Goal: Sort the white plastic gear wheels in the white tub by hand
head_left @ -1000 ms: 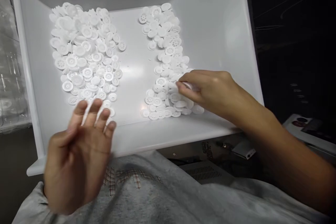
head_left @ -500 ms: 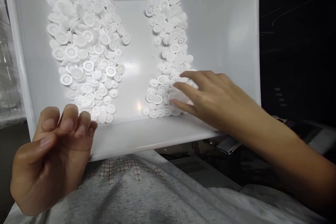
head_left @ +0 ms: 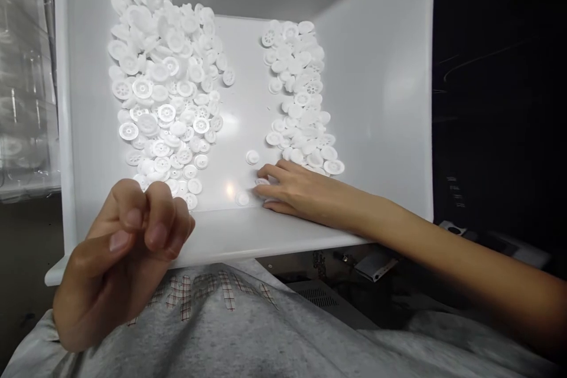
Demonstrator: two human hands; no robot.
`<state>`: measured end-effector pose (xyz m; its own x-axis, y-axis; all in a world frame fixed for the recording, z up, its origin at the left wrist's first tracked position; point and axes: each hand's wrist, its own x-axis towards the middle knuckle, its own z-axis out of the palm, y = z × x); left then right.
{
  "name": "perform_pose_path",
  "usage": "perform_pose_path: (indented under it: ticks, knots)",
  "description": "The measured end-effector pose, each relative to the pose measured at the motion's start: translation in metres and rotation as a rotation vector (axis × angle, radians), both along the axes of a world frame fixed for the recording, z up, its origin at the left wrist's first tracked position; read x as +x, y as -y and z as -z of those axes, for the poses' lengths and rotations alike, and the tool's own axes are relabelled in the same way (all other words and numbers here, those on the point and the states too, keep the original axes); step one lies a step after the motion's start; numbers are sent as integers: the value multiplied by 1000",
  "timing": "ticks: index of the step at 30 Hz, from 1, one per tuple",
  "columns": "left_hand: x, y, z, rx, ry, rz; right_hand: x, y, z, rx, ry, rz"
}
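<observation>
Small white plastic wheels lie in a white bin (head_left: pixel 381 94), in a larger left heap (head_left: pixel 163 82) and a narrower right heap (head_left: pixel 303 94). My right hand (head_left: pixel 296 192) is palm down at the near end of the right heap, fingers apart and bent onto the bin floor. One wheel (head_left: pixel 262 182) shows between its fingertips; the hand covers whatever lies under the palm. My left hand (head_left: pixel 124 254) is raised over the near left rim, its fingers curled and the thumb close to the index finger. Whether anything is inside those fingers is hidden.
Two single wheels, one farther (head_left: pixel 252 157) and one nearer (head_left: pixel 241 198), lie on the floor strip between the heaps. Clear plastic packaging (head_left: pixel 26 77) stands left of the bin. Below the front rim are a grey vented box (head_left: pixel 316 295) and a grey shirt (head_left: pixel 221 331).
My right hand has moved left and toward the near wall, off the right heap's edge. Some near-end wheels have shifted left. My left hand has moved right, its fingers curling tighter. The view has shifted slightly.
</observation>
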<state>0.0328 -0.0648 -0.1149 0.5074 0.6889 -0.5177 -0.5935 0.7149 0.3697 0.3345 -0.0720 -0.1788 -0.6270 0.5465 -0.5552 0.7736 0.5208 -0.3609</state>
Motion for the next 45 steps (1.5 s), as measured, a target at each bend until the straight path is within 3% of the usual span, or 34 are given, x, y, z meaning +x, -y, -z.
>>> perform_pose_path:
  ticks: [6, 10, 12, 14, 18, 21, 25, 28, 30, 32, 34, 36, 37, 41, 42, 43, 45]
  knots:
    - [5, 7, -3, -29, -50, -150, 5, 0, -6, -215, -53, 132]
    - [0, 0, 0, -9, -13, 45, 3, -4, -12, -330, -80, 176]
    - [1, -2, 0, -2, -1, 51, 3, -6, -14, -372, -87, 197]
    - [6, -1, -1, -14, -32, -23, 4, -6, -15, -402, -90, 219]
    - [17, 6, -3, -48, -86, -151, 4, -5, -18, -433, -81, 276]
    - [17, 6, -3, -44, -61, -140, 4, -2, -19, -427, -82, 337]
    - [8, 2, -1, -56, -11, -21, 9, 0, -17, -381, -116, 434]
    - [13, 3, 0, -105, -9, -152, 11, -4, -23, -345, -183, 484]
    - [26, 6, 1, -164, -48, -297, 3, -9, -35, -280, -283, 546]
    - [45, 10, 2, -231, -82, -336, -16, -14, -52, -144, -490, 632]
    - [63, 13, 5, -296, -54, -211, -43, -17, -66, 4, -761, 620]
    - [75, 16, 8, -339, 51, -80, -71, -16, -72, 25, -876, 417]
    - [77, 16, 10, -346, 96, -54, -84, -15, -70, 61, -837, 301]
    - [70, 11, 13, -391, 128, -91, -108, -8, -52, 660, -617, 55]
    - [67, 9, 13, -414, 107, -92, -108, -8, -49, 733, -604, 26]
    - [65, 7, 11, -438, 82, -86, -106, -8, -48, 737, -603, 10]
    - [63, 4, 8, -466, 65, -87, -96, -11, -52, 592, -660, 46]
